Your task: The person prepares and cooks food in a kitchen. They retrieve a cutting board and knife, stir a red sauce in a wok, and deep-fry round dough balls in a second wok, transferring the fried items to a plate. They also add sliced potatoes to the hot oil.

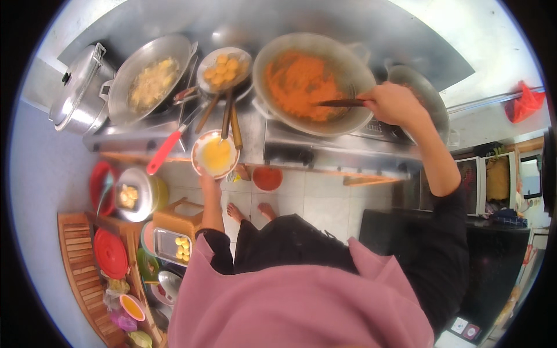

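Observation:
My right hand is closed round a dark stirring tool whose tip reaches into the orange-red paste in a big metal wok. The exact shape of the tool's end does not show. Lower left of the wok, my left hand grips a white bowl with a patterned rim by its near edge. Yellow liquid fills part of the bowl, and a utensil leans in it. Just beyond, a strainer of golden fried balls rests over a pan.
Another wok with frying food and a lidded pot stand left. A red-handled utensil juts over the stove edge. A further pan sits right. Below are a red bucket, a stool and a tray of yellow balls.

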The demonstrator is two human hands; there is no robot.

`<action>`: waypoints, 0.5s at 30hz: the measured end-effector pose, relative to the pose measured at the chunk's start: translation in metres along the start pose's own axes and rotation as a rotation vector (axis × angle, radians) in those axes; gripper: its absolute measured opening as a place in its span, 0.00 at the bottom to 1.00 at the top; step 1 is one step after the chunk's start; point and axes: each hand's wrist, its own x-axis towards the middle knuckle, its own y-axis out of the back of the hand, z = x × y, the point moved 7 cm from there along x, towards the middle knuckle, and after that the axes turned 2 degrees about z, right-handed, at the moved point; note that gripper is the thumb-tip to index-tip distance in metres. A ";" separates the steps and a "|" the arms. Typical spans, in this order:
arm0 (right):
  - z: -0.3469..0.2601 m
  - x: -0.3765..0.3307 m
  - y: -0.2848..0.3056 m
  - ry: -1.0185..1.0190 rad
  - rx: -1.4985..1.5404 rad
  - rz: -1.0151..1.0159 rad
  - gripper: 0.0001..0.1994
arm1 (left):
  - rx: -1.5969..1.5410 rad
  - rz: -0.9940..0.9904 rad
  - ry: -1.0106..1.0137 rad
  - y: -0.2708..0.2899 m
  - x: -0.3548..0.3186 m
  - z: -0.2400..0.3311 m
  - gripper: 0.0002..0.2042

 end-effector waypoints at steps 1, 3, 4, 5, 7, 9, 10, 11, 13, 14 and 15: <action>0.007 -0.003 -0.002 -0.070 -0.069 -0.052 0.11 | -0.007 0.010 -0.021 -0.004 0.006 -0.001 0.37; 0.011 -0.001 -0.007 -0.179 -0.267 -0.040 0.11 | -0.042 0.023 -0.045 -0.010 0.013 -0.004 0.37; 0.004 0.003 -0.014 -0.141 -0.247 -0.042 0.11 | -0.069 0.021 -0.051 -0.014 0.016 -0.005 0.37; -0.004 0.008 -0.018 -0.120 -0.260 0.024 0.11 | -0.097 0.022 -0.058 -0.018 0.020 -0.005 0.37; -0.018 0.017 -0.028 -0.090 -0.267 0.095 0.12 | -0.061 0.049 -0.058 -0.024 0.028 -0.005 0.39; -0.024 0.022 -0.036 -0.101 -0.283 0.035 0.12 | -0.092 0.123 -0.016 -0.026 0.035 -0.009 0.40; -0.026 0.024 -0.033 -0.097 -0.260 0.054 0.12 | -0.083 0.160 -0.042 -0.026 0.037 -0.007 0.40; -0.024 0.025 -0.032 -0.135 -0.256 0.016 0.12 | -0.076 0.205 -0.053 -0.025 0.037 -0.006 0.40; -0.023 0.027 -0.027 -0.148 -0.263 -0.015 0.13 | -0.123 0.223 -0.075 -0.026 0.031 -0.005 0.39; -0.024 0.028 -0.024 -0.120 -0.271 -0.013 0.14 | -0.171 0.155 -0.150 -0.031 0.029 0.003 0.39; -0.026 0.030 -0.021 -0.080 -0.280 0.003 0.15 | -0.200 0.117 -0.147 -0.027 0.019 0.001 0.40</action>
